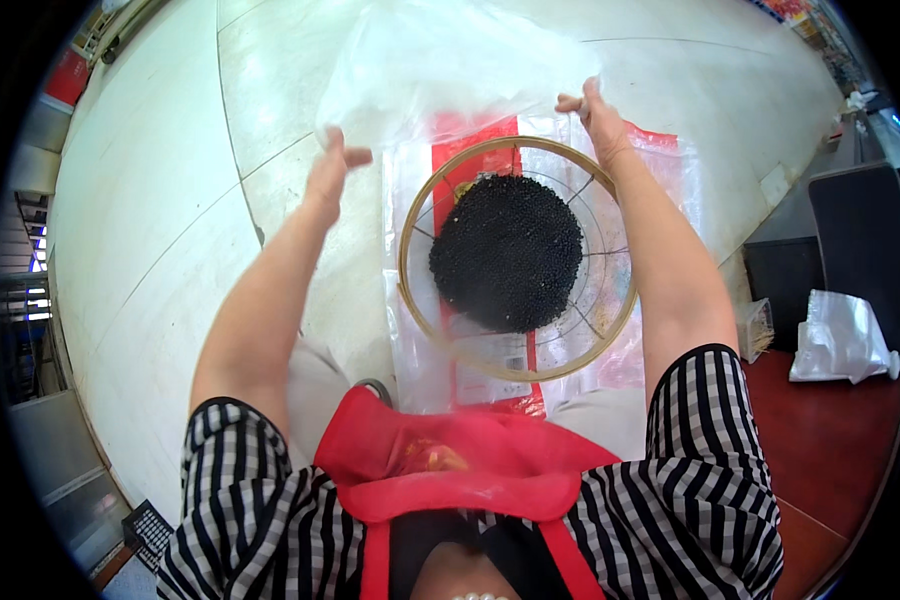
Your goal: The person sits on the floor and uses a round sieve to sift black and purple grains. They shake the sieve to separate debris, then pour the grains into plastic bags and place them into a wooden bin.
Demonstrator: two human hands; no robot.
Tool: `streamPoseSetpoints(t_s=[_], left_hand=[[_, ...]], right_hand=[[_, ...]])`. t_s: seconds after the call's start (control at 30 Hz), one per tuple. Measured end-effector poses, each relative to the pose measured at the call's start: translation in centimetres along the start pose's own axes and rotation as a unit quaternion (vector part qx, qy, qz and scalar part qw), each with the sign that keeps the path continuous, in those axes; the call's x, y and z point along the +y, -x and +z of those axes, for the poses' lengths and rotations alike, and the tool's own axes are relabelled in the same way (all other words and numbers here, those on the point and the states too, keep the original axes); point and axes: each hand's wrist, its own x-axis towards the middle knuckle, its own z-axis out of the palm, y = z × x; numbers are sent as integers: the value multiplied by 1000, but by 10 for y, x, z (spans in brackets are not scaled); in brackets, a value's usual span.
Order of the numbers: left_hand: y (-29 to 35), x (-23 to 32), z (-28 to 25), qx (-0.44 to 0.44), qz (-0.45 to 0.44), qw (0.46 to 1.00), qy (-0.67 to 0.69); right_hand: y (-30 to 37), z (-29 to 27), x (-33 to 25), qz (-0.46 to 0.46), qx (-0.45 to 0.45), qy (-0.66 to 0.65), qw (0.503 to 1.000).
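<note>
Both my hands reach forward over the floor, on either side of a thin, translucent plastic bag (440, 65) that is spread out and blurred by motion. My left hand (334, 178) grips its near left edge with the fingertips, the thumb sticking out to the right. At the opposite edge my right hand (600, 122) is closed on the plastic, above the sieve's rim. Between my forearms lies a round sieve (404, 290) with a wooden rim and a wire bottom. A round heap of small black beans (507, 252) sits in it, left of its middle.
Beneath the sieve is a red and clear plastic sheet (660, 160) on the pale tiled floor (150, 270). To the right stand dark boxes (860, 230), a white plastic bag (842, 338) and a small clear container (756, 330). A black crate (150, 530) is at lower left.
</note>
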Motion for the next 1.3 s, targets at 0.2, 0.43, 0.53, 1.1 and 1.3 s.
streamPoseSetpoints(t_s=[0.2,0.43,0.53,1.1,1.3], left_hand=[[-17,-70,46,-19,-17,999,43],[-9,-117,78,-52,-76,992,82],[7,-124,80,-53,-108,987,108],[82,-141,89,93,-143,983,-67],[93,-144,100,66,-190,978,62]], right_hand=[[-4,-6,53,79,-74,270,957],[-26,-36,117,71,0,376,924],[-14,-49,111,111,-9,438,892],[26,-111,159,104,83,198,971],[40,-109,145,172,20,153,973]])
